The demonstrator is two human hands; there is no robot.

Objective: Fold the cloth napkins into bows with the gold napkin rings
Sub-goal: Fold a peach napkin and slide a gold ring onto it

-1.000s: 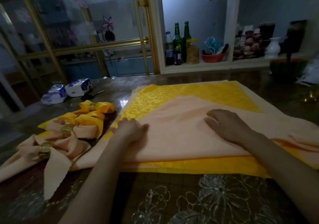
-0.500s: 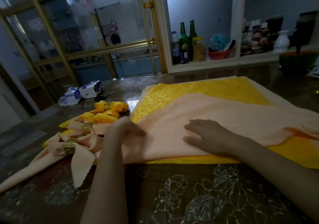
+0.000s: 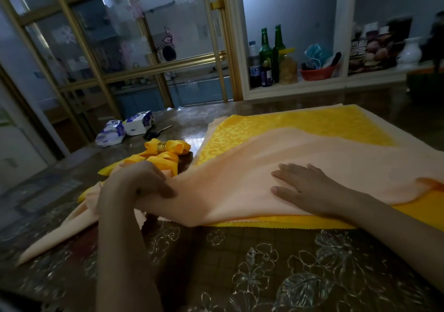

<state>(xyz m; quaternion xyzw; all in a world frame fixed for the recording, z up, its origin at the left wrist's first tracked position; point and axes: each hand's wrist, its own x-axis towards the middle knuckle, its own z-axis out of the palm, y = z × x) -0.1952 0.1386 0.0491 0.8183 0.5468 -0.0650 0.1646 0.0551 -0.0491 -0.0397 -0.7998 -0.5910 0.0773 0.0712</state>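
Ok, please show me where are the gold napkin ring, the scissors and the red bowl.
gold napkin ring (image 3: 161, 146): head view, on its front band.
scissors (image 3: 153, 133): head view, on the dark handles.
red bowl (image 3: 316, 74): head view, on its outer wall.

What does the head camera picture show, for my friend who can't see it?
Two hands work a peach napkin lying on a yellow napkin on a dark table: the left hand pinches its corner and the right hand presses it flat. A finished yellow bow with a gold ring sits to the left.

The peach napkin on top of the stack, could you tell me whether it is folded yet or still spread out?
Mostly spread: the peach napkin lies open across the stack, only its left corner gathered in the left hand.
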